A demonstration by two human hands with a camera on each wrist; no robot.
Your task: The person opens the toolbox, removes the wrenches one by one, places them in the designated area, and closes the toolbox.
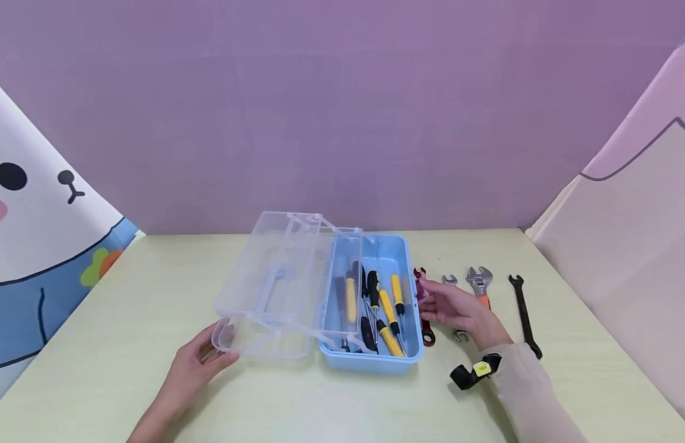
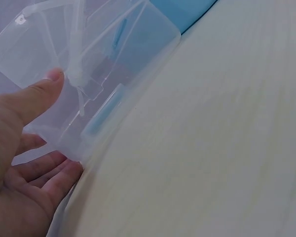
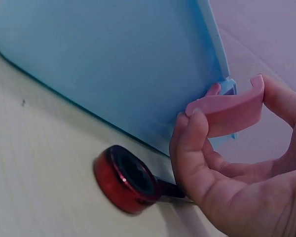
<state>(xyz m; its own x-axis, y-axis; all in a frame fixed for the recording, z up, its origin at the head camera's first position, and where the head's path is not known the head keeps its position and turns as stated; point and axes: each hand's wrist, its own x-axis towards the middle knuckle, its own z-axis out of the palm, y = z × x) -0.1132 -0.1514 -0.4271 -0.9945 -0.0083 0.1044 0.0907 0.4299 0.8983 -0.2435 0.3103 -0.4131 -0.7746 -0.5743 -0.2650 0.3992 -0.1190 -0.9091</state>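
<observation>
A blue toolbox [image 1: 370, 363] stands on the table with its clear plastic lid [image 1: 237, 301] swung out to the left. My left hand [image 1: 190, 367] holds the lid's near left corner; in the left wrist view the fingers [image 2: 64, 182] lie at its edge, with the thumb on the other side. At the box's right wall my right hand [image 1: 455, 307] pinches a pink latch [image 3: 234, 116] between thumb and fingers. Inside the box lie several screwdrivers [image 1: 388, 307] with yellow or black handles, partly seen through the lid.
Right of the box lie a red ratchet wrench [image 1: 428, 334], a silver wrench [image 1: 449, 280] partly under my right hand, an adjustable wrench [image 1: 479, 280] with an orange handle, and a black wrench [image 1: 524, 314]. A purple backdrop [image 1: 342, 117] rises behind the table.
</observation>
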